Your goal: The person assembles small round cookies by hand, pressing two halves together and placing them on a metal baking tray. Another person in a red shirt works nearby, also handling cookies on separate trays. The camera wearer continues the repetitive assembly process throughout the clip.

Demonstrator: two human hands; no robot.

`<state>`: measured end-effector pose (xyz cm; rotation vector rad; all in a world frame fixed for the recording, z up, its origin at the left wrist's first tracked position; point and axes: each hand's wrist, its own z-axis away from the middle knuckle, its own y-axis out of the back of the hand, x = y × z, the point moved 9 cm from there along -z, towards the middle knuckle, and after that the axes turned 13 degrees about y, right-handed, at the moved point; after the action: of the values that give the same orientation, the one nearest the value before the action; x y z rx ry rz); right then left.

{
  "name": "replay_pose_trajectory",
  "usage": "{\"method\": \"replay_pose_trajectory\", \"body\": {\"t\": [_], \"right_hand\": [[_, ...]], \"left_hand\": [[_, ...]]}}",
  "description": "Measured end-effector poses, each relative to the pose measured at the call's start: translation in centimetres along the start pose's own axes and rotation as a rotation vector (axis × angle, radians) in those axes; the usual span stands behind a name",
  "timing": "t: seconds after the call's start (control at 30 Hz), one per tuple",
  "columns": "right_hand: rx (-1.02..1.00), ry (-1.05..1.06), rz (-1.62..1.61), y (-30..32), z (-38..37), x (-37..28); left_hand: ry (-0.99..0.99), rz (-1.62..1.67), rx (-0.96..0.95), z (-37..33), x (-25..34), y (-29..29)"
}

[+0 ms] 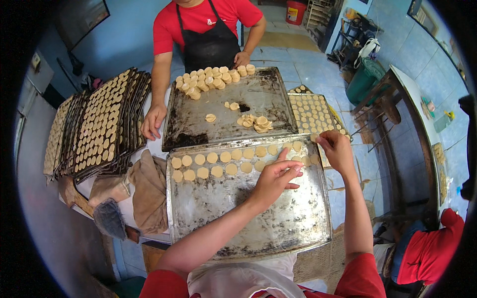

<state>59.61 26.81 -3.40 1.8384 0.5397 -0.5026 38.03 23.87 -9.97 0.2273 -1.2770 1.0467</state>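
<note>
My left hand [277, 180] hovers over the near metal tray [248, 213], its fingers apart and holding nothing that I can see. My right hand [337, 150] pinches a pale dough round [314, 137] at the tray's far right corner. Two rows of flat dough rounds [217, 171] lie along the tray's far side; my left hand hides some of the second row. On the far tray [198, 119], touching the near one, stand many stacked dough rounds [208, 80]. Loose dough scraps [258, 122] are heaped on its right part.
Leaning trays full of dough rounds [102, 121] stand at the left. A brown cloth [150, 191] lies beside my tray. More filled trays [310, 111] sit lower at the right. Across from me a person in a black apron [211, 47] touches the far tray. Another red-sleeved person [427, 248] is at lower right.
</note>
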Motion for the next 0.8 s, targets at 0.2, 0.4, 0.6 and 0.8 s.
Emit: {"method": "replay_pose_trajectory", "body": {"t": [0.2,0.4,0.6,0.8], "right_hand": [[-0.09,0.062,0.334,-1.4,0.3,-0.9],[-0.619,0.009,-0.291,-3.8,1.5,-5.8],[-0.265,0.062,-0.685,-5.3,-4.7,-13.6],[-0.34,0.414,-0.01,-11.8,-9.5,-16.6]], "left_hand": [[0.024,0.057,-0.026,3.0,0.1,-0.2],[0.057,0.162,0.006,11.7,0.5,3.5],[-0.028,0.232,0.143,17.0,0.1,7.4],[-0.117,0.214,0.226,21.1,-0.5,9.8]]}}
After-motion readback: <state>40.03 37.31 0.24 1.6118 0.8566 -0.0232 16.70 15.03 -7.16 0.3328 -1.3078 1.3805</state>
